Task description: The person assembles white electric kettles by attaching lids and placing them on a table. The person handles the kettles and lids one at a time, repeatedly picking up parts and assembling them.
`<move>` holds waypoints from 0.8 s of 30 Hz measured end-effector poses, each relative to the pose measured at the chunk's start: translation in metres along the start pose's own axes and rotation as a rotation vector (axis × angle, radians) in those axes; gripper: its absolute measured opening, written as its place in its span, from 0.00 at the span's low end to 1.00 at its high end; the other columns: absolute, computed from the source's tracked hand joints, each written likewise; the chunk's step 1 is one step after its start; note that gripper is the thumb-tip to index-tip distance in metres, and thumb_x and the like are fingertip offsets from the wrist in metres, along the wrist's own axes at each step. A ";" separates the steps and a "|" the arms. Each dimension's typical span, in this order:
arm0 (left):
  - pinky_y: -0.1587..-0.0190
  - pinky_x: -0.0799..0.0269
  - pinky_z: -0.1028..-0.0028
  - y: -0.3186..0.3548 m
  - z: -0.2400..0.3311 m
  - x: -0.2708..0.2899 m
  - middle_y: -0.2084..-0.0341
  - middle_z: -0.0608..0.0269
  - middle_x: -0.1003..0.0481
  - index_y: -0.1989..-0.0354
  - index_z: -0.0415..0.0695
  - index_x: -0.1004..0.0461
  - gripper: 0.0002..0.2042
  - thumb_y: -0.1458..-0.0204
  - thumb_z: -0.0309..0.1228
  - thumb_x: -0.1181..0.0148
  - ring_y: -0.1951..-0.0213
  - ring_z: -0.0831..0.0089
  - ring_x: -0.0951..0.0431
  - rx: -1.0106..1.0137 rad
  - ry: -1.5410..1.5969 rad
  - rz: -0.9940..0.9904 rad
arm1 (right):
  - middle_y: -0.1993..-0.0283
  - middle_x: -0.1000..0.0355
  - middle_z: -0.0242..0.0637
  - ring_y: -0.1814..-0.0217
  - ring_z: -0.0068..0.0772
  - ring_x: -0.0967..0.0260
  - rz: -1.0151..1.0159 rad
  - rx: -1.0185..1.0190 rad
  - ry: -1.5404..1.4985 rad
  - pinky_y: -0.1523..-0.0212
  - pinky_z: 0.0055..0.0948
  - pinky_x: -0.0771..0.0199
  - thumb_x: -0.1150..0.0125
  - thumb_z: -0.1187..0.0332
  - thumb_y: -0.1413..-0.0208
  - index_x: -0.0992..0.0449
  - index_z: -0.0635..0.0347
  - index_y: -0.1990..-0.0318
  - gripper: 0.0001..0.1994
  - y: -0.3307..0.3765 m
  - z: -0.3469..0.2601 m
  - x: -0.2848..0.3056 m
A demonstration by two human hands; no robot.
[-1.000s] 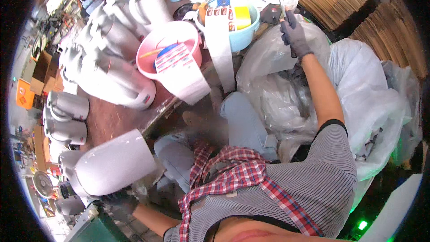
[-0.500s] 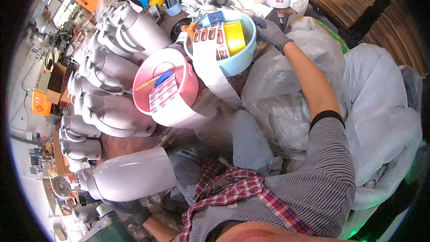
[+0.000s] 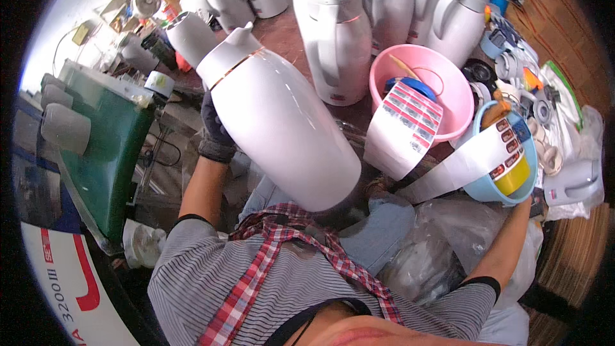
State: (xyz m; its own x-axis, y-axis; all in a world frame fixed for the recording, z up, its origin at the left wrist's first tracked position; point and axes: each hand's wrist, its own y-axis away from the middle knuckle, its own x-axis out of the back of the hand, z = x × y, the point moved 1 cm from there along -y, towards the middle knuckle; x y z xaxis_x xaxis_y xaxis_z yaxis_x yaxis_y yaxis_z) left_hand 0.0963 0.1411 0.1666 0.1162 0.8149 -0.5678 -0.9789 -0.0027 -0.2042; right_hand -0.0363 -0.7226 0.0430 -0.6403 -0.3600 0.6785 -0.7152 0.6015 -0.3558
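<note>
In front of my chest a glossy white vacuum jug (image 3: pixel 288 125) leans, its spouted top toward the far left and its base over my lap. My left hand (image 3: pixel 216 129), in a dark grey glove, is closed on the jug's left side near the neck; the fingertips and exact grip are hidden behind it. My right forearm (image 3: pixel 506 243) reaches out to the right past a light blue basin (image 3: pixel 477 186). The basin hides my right hand, so its fingers do not show. Inside this basin are a strip of printed labels (image 3: pixel 464 161) and a yellow piece (image 3: pixel 512 179).
A pink basin (image 3: pixel 458 99) with a sheet of stickers (image 3: pixel 410 118) stands beyond my lap. Several finished-looking jugs (image 3: pixel 336 45) crowd the table behind it. Clear plastic bags (image 3: pixel 435 243) lie at right, near a grey jug (image 3: pixel 573 182). A green panel (image 3: pixel 102 147) stands at left.
My view has swung to the left. The jug has come up from lying on its side to a tilt, top raised, with my left hand on it. My right arm still reaches rightward.
</note>
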 end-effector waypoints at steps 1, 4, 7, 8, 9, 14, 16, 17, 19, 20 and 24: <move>0.61 0.19 0.68 0.004 -0.008 -0.017 0.57 0.53 0.21 0.40 0.36 0.33 0.22 0.31 0.40 0.62 0.63 0.68 0.19 -0.087 -0.137 0.144 | 0.42 0.29 0.53 0.40 0.53 0.32 0.003 -0.030 0.003 0.37 0.41 0.35 0.48 0.47 0.43 0.36 0.57 0.36 0.32 -0.001 0.004 0.004; 0.47 0.24 0.59 0.001 -0.012 0.018 0.46 0.50 0.26 0.39 0.37 0.34 0.21 0.32 0.39 0.59 0.50 0.60 0.23 0.032 0.070 -0.041 | 0.41 0.30 0.54 0.39 0.54 0.32 0.033 -0.108 -0.012 0.36 0.41 0.36 0.48 0.45 0.45 0.38 0.57 0.35 0.35 0.000 0.017 0.013; 0.46 0.24 0.60 -0.008 -0.024 0.015 0.46 0.49 0.26 0.38 0.37 0.34 0.21 0.32 0.39 0.59 0.50 0.60 0.23 0.079 0.111 -0.058 | 0.41 0.30 0.55 0.38 0.55 0.33 0.100 -0.197 -0.042 0.35 0.42 0.37 0.47 0.43 0.46 0.40 0.57 0.34 0.38 0.014 0.039 0.026; 0.46 0.24 0.60 -0.006 -0.031 0.013 0.46 0.49 0.26 0.38 0.37 0.34 0.21 0.32 0.39 0.59 0.49 0.60 0.23 0.093 0.100 -0.042 | 0.41 0.30 0.55 0.37 0.55 0.33 0.126 -0.224 -0.059 0.35 0.42 0.37 0.47 0.42 0.47 0.41 0.58 0.33 0.38 0.021 0.050 0.027; 0.46 0.24 0.60 -0.005 -0.040 0.014 0.46 0.49 0.26 0.38 0.37 0.34 0.22 0.32 0.39 0.59 0.49 0.60 0.23 0.114 0.093 -0.030 | 0.40 0.30 0.55 0.37 0.55 0.33 0.151 -0.258 -0.064 0.35 0.42 0.38 0.47 0.41 0.47 0.41 0.58 0.33 0.39 0.028 0.056 0.022; 0.46 0.25 0.60 0.012 -0.052 0.001 0.45 0.49 0.27 0.38 0.38 0.35 0.22 0.33 0.40 0.59 0.49 0.60 0.23 0.137 0.001 0.047 | 0.39 0.31 0.56 0.36 0.56 0.35 0.328 -0.564 -0.043 0.33 0.43 0.40 0.46 0.38 0.50 0.44 0.58 0.31 0.44 0.043 0.090 0.002; 0.45 0.25 0.60 0.024 -0.056 -0.011 0.45 0.49 0.27 0.37 0.38 0.35 0.22 0.33 0.40 0.59 0.49 0.60 0.23 0.121 -0.031 0.073 | 0.39 0.32 0.57 0.35 0.56 0.35 0.355 -0.679 -0.001 0.33 0.43 0.40 0.46 0.37 0.51 0.46 0.58 0.30 0.46 0.040 0.095 -0.009; 0.45 0.25 0.60 0.035 -0.051 -0.011 0.45 0.49 0.27 0.37 0.38 0.35 0.22 0.33 0.40 0.58 0.49 0.60 0.23 0.101 -0.050 0.087 | 0.31 0.41 0.57 0.28 0.60 0.45 0.313 -0.763 0.049 0.30 0.52 0.48 0.48 0.38 0.49 0.51 0.57 0.28 0.46 0.038 0.076 -0.017; 0.45 0.25 0.60 0.035 -0.046 0.009 0.45 0.49 0.27 0.37 0.38 0.35 0.22 0.33 0.40 0.58 0.49 0.60 0.23 0.123 -0.012 0.126 | 0.24 0.55 0.55 0.24 0.62 0.57 0.377 -0.734 0.214 0.30 0.65 0.59 0.49 0.40 0.47 0.51 0.57 0.27 0.45 0.025 0.049 -0.011; 0.45 0.25 0.60 0.038 -0.046 0.009 0.45 0.49 0.27 0.37 0.38 0.36 0.23 0.33 0.40 0.58 0.49 0.60 0.23 0.122 -0.008 0.134 | 0.24 0.56 0.54 0.23 0.63 0.59 0.410 -0.730 0.239 0.30 0.68 0.61 0.49 0.40 0.47 0.51 0.57 0.27 0.45 0.017 0.047 -0.014; 0.45 0.25 0.61 0.051 -0.049 0.005 0.45 0.49 0.27 0.37 0.38 0.36 0.23 0.33 0.41 0.58 0.49 0.61 0.23 0.119 -0.008 0.159 | 0.22 0.60 0.53 0.22 0.66 0.65 0.186 -0.659 0.302 0.30 0.73 0.66 0.56 0.40 0.43 0.53 0.54 0.26 0.42 0.005 0.025 -0.033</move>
State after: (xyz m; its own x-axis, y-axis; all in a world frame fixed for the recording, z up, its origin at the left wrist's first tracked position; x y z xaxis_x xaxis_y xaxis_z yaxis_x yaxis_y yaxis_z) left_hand 0.0550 0.1165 0.1144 -0.0423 0.8143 -0.5789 -0.9978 -0.0637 -0.0168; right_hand -0.0256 -0.7258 0.0024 -0.5619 -0.0562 0.8253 -0.2260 0.9701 -0.0879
